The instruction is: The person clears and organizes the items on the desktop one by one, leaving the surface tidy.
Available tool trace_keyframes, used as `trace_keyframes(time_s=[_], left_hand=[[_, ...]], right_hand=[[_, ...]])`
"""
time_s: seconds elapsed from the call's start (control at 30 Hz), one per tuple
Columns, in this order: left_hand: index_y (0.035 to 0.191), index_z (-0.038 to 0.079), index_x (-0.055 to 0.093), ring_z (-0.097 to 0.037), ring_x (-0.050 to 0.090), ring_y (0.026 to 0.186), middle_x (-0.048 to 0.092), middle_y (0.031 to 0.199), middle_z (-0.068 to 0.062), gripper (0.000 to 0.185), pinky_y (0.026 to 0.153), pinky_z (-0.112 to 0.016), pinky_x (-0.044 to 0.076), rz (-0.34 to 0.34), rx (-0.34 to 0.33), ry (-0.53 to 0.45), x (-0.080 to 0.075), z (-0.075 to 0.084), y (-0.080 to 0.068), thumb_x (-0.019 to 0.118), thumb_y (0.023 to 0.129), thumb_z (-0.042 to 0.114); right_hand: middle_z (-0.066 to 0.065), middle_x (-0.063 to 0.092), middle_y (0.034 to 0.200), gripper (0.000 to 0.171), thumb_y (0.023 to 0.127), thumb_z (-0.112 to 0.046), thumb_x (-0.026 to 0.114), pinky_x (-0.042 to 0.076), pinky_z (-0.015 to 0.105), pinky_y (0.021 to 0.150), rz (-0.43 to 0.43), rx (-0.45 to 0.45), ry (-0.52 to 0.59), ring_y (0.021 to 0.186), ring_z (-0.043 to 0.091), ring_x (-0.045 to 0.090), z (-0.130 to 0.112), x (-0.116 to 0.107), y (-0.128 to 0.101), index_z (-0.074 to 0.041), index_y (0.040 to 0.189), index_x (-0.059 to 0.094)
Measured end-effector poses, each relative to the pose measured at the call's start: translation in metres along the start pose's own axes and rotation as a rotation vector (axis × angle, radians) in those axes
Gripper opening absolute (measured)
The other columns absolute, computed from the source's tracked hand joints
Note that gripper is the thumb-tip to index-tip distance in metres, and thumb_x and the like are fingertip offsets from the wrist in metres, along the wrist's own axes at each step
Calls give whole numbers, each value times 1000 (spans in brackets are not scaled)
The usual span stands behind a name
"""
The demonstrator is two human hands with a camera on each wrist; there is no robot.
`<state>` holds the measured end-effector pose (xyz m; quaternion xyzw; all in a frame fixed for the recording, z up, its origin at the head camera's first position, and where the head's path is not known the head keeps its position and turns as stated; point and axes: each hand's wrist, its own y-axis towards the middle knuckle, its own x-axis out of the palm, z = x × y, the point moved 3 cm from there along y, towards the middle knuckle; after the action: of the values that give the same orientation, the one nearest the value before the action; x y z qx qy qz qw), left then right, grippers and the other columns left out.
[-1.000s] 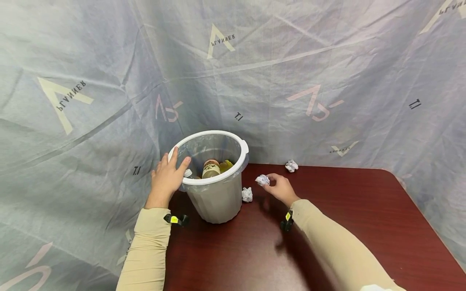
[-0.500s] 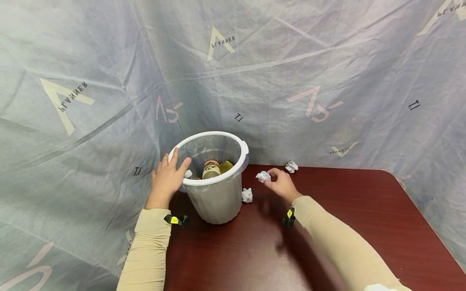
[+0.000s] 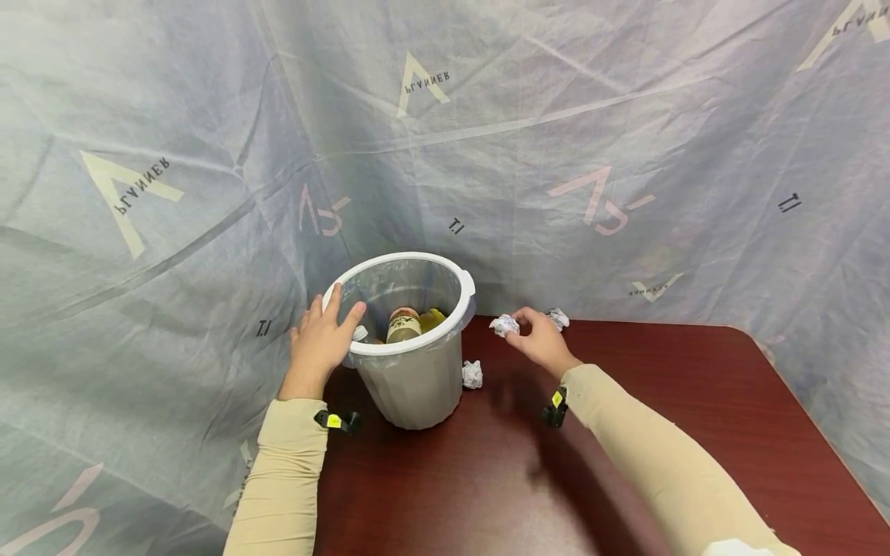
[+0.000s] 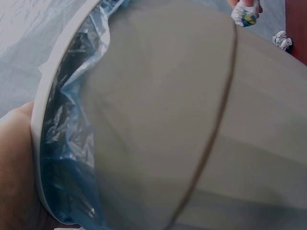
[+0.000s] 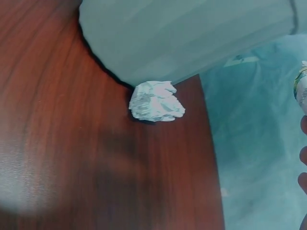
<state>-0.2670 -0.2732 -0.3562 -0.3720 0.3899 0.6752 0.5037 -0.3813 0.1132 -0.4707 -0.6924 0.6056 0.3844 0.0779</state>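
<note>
My left hand (image 3: 322, 340) rests on the white rim of a grey trash can (image 3: 417, 394), its fingers spread. In the left wrist view, part of the left hand (image 4: 17, 167) shows beside the rim and the bluish liner bag (image 4: 79, 139). Between thumb and fingertips my right hand (image 3: 545, 344) pinches a crumpled paper ball (image 3: 504, 325), held in the air right of the can. A second paper ball (image 3: 472, 374) lies on the table against the can's foot. Partly behind the right hand, a third paper ball (image 3: 558, 317) sits by the table's back edge.
Inside the can are a labelled bottle (image 3: 404, 325), something yellow (image 3: 433, 319) and a white cap (image 3: 359, 333). The dark red table (image 3: 445, 494) extends to the right. Grey printed sheeting (image 3: 514, 193) hangs behind and to the left.
My right hand has risen slightly and moved away from me with the paper ball, and now partly covers the ball at the back edge. The left hand stays on the rim.
</note>
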Motion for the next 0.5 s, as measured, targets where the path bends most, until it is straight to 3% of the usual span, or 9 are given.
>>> trace_keyframes(time_s=[0.5], left_hand=[[165,23,7,-57,14,147,8,166,-27,92,112,-76,9,2,3,8,0,0,0,14,94,81]], right_hand=[[5,68,98,23,87,-27,72,49,41,76,51,-22,45,88,26,61,-21,-24,24,-13,106,68]])
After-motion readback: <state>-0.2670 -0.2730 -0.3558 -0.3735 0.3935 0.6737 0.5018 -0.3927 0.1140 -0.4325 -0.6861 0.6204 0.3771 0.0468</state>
